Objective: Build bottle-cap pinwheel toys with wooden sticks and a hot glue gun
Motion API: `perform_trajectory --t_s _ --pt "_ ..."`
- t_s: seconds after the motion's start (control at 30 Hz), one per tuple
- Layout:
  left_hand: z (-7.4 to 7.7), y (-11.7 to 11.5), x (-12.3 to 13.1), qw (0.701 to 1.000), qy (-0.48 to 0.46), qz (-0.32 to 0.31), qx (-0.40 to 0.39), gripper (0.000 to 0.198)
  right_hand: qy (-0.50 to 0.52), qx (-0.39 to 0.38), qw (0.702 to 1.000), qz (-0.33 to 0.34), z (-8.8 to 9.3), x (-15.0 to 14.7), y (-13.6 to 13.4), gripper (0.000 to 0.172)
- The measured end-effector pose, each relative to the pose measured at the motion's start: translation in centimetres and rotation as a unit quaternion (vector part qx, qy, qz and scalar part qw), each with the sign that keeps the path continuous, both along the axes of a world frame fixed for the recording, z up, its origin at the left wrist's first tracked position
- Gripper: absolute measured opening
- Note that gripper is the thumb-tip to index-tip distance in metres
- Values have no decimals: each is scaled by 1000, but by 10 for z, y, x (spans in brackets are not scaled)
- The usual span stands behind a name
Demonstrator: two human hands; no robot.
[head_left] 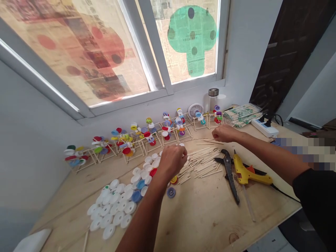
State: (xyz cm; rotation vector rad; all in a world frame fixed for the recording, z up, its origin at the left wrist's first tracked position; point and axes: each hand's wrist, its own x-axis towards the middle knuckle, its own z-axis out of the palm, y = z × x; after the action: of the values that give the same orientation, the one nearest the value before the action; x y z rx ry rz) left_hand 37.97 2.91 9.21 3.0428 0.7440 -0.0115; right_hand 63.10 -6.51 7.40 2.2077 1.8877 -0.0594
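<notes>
My left hand (172, 159) is closed above the right end of the bottle caps, with its fingertips turned away from me. A bit of something white shows at its fingers, too small to name. My right hand (226, 133) is closed just above the table at the back, close to a few separate sticks (207, 142); what its fingers hold, if anything, is hidden. Between my hands and nearer me lies a spread pile of thin wooden sticks (204, 162). White bottle caps (119, 201), with a few blue and red ones, cover the table on the left. A purple cap (171, 192) lies apart.
Stick frames with colourful cap wheels (147, 136) line the wall. Behind them stand a small fan (195, 110) and a flask (213, 99). Black-handled cutters (229, 175), a yellow glue gun (243, 169), bagged sticks (243, 114) and a power strip (265, 128) lie right.
</notes>
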Motion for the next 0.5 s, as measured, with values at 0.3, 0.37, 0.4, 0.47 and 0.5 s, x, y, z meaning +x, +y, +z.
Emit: perform_trajectory --t_s 0.3,0.37,0.4,0.47,0.5 --pt "-41 28 88 999 43 -22 -8 19 -7 -62 993 -103 -22 4 14 22" --pt "-50 33 101 998 52 -34 -10 28 -10 -70 991 -115 -25 6 16 22" --pt "-53 36 106 998 55 -39 -11 31 -12 -74 990 -119 -27 7 17 22" --pt "-59 40 113 997 58 -51 -11 32 -11 -80 989 -124 -31 9 19 21" --pt "-62 42 115 996 59 -58 -12 33 -11 -82 989 -125 -32 10 20 21"
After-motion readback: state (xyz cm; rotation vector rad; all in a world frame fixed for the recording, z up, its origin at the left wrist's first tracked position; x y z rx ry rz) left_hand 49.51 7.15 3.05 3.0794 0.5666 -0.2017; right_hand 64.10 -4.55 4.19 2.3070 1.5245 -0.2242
